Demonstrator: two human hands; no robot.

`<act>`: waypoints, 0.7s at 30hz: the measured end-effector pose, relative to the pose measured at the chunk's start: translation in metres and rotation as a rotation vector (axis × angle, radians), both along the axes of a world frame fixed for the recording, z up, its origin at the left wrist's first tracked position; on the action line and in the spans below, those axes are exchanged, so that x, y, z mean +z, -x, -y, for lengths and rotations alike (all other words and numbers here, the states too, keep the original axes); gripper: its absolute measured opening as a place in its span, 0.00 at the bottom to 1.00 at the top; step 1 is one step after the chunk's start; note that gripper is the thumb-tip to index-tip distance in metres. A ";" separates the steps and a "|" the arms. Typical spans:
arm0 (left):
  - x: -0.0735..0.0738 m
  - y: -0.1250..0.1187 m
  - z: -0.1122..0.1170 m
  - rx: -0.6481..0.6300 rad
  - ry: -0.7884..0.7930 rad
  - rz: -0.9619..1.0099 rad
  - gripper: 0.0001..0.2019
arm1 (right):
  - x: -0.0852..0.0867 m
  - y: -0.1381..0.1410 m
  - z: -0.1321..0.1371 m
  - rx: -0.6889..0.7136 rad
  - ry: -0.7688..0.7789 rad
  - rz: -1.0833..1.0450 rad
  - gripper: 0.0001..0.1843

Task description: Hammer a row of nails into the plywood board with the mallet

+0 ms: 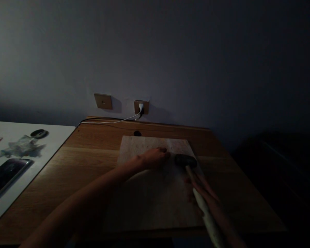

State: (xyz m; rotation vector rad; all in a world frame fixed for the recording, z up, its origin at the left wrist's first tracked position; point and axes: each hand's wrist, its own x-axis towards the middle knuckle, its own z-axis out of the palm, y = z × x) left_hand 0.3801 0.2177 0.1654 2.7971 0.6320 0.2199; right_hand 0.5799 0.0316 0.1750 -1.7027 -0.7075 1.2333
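Observation:
A pale wooden board point(155, 199) lies on the brown table. My left hand point(155, 157) rests on its upper part, fingers curled and pressed together; whatever is between the fingertips is too dark and small to make out. To the left of these fingers runs a row of several small dark marks or nails point(142, 146) on the board. My right hand point(205, 193) is wrapped round the handle of a hammer point(185, 161). Its dark, blunt head hangs over the board's right side, just right of my left hand and apart from it. The handle slants down toward me.
The wooden table point(74, 165) backs onto a wall with a socket point(141, 107), a plate point(103, 101) and cables point(111, 121). A white surface point(54, 132) on the left bears a dark shiny box or device point(9, 174), crumpled plastic point(24, 146) and a dark round object point(39, 133).

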 end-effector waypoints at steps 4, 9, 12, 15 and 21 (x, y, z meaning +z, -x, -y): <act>-0.014 0.007 0.001 0.065 0.008 0.146 0.08 | 0.002 -0.008 -0.020 0.071 0.007 0.044 0.35; -0.020 0.024 0.000 0.040 -0.014 0.208 0.11 | -0.010 -0.009 -0.053 0.093 -0.152 0.229 0.36; -0.021 0.046 -0.004 0.035 -0.018 0.228 0.11 | -0.017 -0.010 -0.060 0.127 -0.230 0.384 0.35; -0.022 0.070 -0.009 0.077 -0.020 0.250 0.12 | -0.024 -0.010 -0.067 0.173 -0.280 0.519 0.34; -0.021 0.081 -0.020 0.142 -0.040 0.242 0.12 | -0.033 -0.003 -0.087 0.329 -0.318 0.665 0.31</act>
